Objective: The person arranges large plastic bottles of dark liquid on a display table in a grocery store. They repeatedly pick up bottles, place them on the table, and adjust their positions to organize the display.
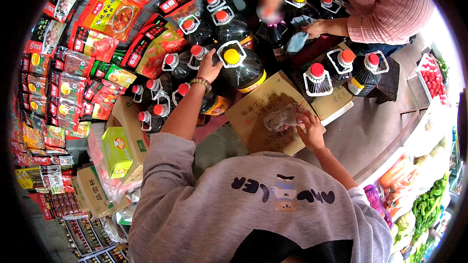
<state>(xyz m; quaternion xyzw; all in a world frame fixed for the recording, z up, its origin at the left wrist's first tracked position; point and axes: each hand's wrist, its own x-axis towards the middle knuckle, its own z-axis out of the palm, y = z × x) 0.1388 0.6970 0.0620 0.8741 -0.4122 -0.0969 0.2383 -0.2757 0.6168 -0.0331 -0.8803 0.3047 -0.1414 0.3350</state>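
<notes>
My left hand (pixel 211 67), with a beaded bracelet at the wrist, reaches in among large dark plastic jugs. It is at the neck of a red-capped jug (pixel 198 52), beside a bigger yellow-capped jug (pixel 239 69). Whether the fingers grip the handle is not plain. My right hand (pixel 311 127) holds a crumpled greyish cloth (pixel 281 117) on a cardboard box (pixel 252 107). A dark wet-looking patch spreads on the cardboard around the cloth. Below my left forearm stands another red-capped jug (pixel 214 105) with an orange label.
Across from me, a person in a pink sleeve (pixel 380 29) holds a blue cloth (pixel 298 40) beside more jugs. Red-capped jugs (pixel 317 80) stand right of the box. Seasoning packets (pixel 109 14) hang at left, above cartons (pixel 93 190). Bagged vegetables (pixel 400 175) lie at right.
</notes>
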